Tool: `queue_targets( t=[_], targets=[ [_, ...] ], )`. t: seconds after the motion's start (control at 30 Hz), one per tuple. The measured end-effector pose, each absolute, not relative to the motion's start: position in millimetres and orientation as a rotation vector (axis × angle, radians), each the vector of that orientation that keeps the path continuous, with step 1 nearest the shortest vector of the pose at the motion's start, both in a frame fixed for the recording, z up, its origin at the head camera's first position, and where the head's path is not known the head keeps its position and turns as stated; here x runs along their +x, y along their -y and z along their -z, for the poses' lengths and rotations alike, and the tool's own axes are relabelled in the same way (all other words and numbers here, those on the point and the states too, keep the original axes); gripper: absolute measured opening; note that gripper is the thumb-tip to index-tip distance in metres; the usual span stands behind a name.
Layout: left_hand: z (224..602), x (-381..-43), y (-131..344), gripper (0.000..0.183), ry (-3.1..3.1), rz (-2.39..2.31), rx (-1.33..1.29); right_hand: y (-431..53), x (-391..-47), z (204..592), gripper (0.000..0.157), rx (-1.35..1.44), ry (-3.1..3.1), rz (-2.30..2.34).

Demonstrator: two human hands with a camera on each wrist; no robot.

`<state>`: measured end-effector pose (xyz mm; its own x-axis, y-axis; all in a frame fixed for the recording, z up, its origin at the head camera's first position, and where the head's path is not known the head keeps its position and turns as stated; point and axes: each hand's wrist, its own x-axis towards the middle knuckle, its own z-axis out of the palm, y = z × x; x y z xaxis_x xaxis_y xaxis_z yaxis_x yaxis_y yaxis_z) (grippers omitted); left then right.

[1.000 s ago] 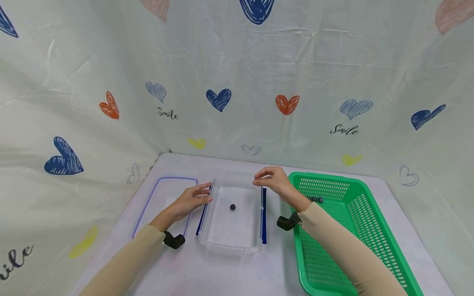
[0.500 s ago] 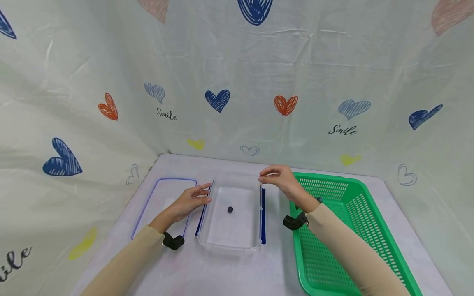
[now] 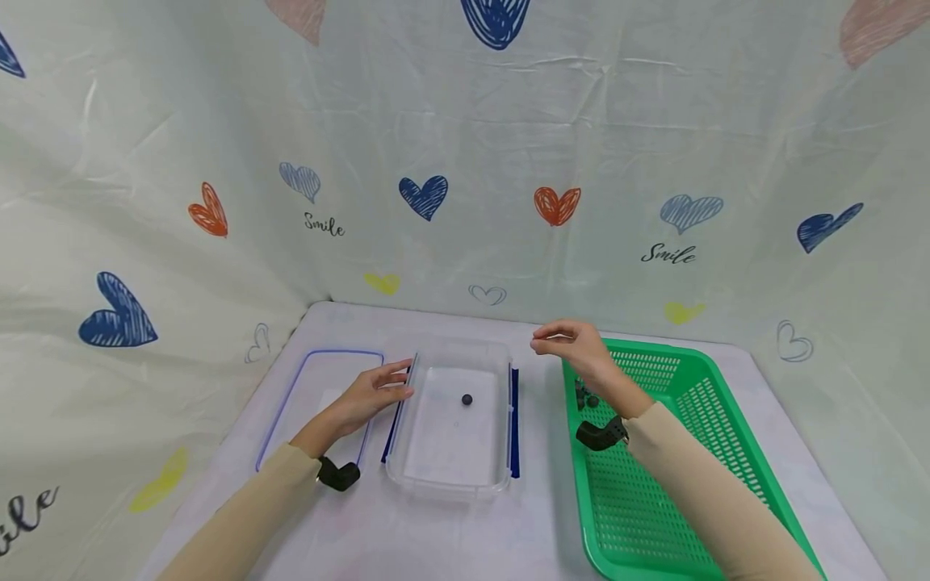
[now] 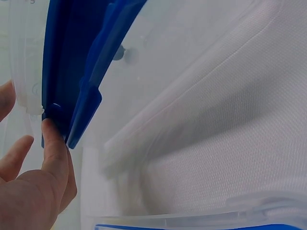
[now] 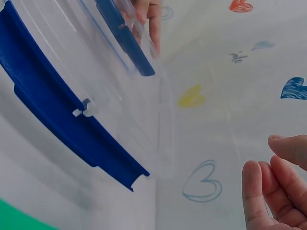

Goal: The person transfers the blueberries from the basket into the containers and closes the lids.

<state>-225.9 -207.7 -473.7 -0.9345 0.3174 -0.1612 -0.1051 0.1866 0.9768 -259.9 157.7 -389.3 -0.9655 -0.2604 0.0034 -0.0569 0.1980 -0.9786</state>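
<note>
A clear plastic box (image 3: 452, 452) stands uncovered, with blue side latches (image 3: 515, 424) hanging down. One small dark round ball (image 3: 467, 399) lies on its floor. At the left wall is my left hand (image 3: 369, 397); in the left wrist view its fingertips touch the blue latch (image 4: 79, 72) near the end. My right hand (image 3: 574, 347) hovers between the box and the green basket (image 3: 715, 452). In the right wrist view its thumb and fingers (image 5: 253, 191) are loosely bent with nothing visible between them. Several similar dark balls (image 3: 587, 395) lie in the basket's left back corner.
Flat on the table to the left lies a clear lid with a blue edge (image 3: 341, 352), partly behind my left hand. The basket takes up the table's right side. A heart-printed curtain (image 3: 501, 242) rises behind the table.
My right hand has moved right, away from the box's back corner toward the basket. Inside the box the dark ball has rolled, lately to the right and back. My left hand stays put.
</note>
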Motion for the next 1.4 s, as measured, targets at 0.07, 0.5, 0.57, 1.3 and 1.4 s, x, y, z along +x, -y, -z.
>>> queue_targets(
  t=[0.07,0.5,0.57,1.3,1.4],
  targets=[
    [473.6,-225.3,207.9,0.064,-2.143,-1.804,0.193,-162.3,-258.6,388.4,0.034,-0.296,-2.311,1.863],
    [472.6,-224.3,206.8,0.065,-2.146,-1.805,0.179,-201.4,-251.5,387.3,0.04,-0.259,-2.345,1.89],
    [473.1,-225.0,207.3,0.065,-2.144,-1.806,0.189,-206.6,-249.9,387.4,0.043,-0.252,-2.354,1.879],
    [470.4,-226.7,206.8,0.068,-2.135,-1.797,0.185,-244.3,-233.6,425.0,0.042,-0.203,-2.523,1.709],
    [471.8,-225.9,207.3,0.068,-2.129,-1.802,0.181,-246.0,-230.6,434.4,0.042,-0.211,-2.516,1.717]
  ],
)
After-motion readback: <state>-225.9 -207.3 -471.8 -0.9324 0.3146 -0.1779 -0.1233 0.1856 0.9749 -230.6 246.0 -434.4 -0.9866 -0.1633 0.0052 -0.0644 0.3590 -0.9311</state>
